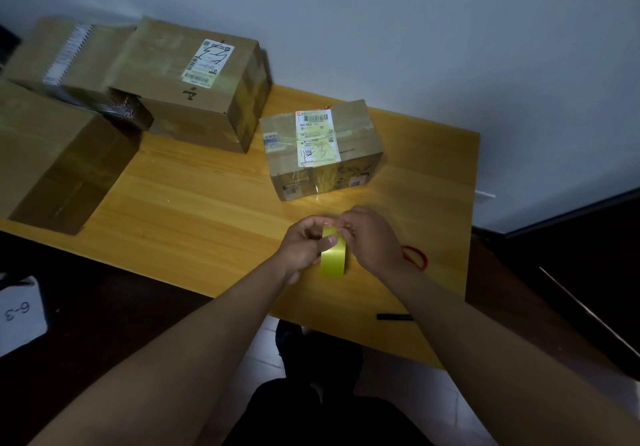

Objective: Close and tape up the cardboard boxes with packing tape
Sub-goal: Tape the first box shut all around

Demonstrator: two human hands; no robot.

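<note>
From the head camera, both hands meet over the near part of the wooden table (194,203). The left hand (304,249) grips a roll of yellowish packing tape (333,255), held on edge, with the thumb pressed across the roll's outer face and the fingers curled round its far side. The right hand (372,237) pinches at the top of the roll, fingertips bunched where the tape's end would lie; whether a loose end is lifted cannot be told. A red cord (415,255) circles the right wrist.

Just beyond the held roll stands a small cardboard box (353,126), closed, with shipping labels and glossy tape across its top. Farther off and to the left of the grip sits a larger labelled box (166,64), with another carton (45,50) behind it and a big plain box (52,154) at the table's left edge. Near the right forearm, on the table's near edge, lies a dark pen-like stick (393,316). Well left of the arms, a white card marked 6-3 (19,310) is visible.
</note>
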